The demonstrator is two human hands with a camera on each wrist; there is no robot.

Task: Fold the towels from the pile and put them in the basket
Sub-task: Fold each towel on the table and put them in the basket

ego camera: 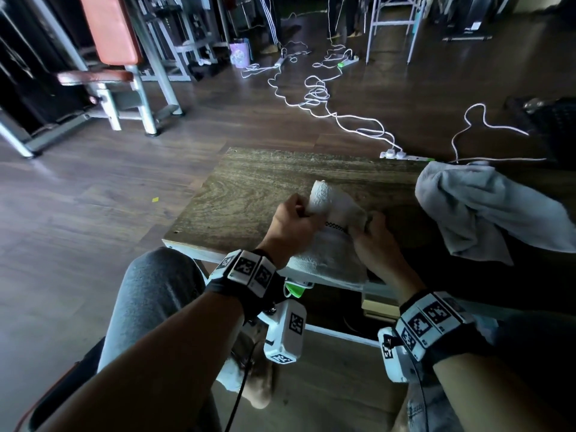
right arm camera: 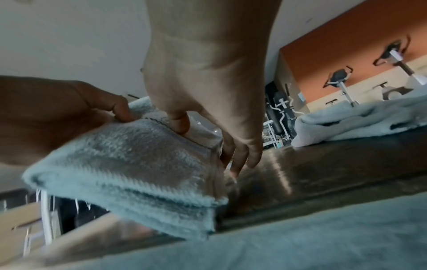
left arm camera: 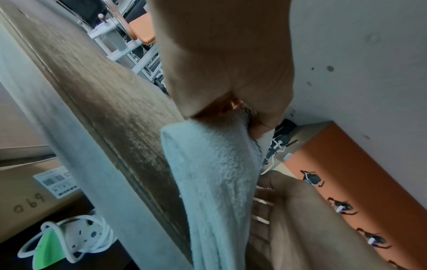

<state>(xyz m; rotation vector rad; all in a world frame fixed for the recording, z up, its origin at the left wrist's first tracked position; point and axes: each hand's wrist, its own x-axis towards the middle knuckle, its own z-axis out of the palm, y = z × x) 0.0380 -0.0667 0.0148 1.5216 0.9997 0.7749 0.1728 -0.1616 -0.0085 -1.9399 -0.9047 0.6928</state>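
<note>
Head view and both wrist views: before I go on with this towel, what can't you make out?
- Basket: in none of the three views.
- White towel: its near end hangs over the table edge; the left hand and right hand, both gripping it, cover its middle in the head view.
- Grey towel: cut off by the head view's right edge.
- Fold count: blurred in the right wrist view.

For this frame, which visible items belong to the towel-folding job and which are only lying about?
Part of the job:
- white towel, gripped by the left hand and right hand
- grey towel, crumpled at the table's right edge
- wooden table
No basket is in view.

Lying about:
- white cables on the floor
- power strip behind the table
- orange-padded gym bench
</note>
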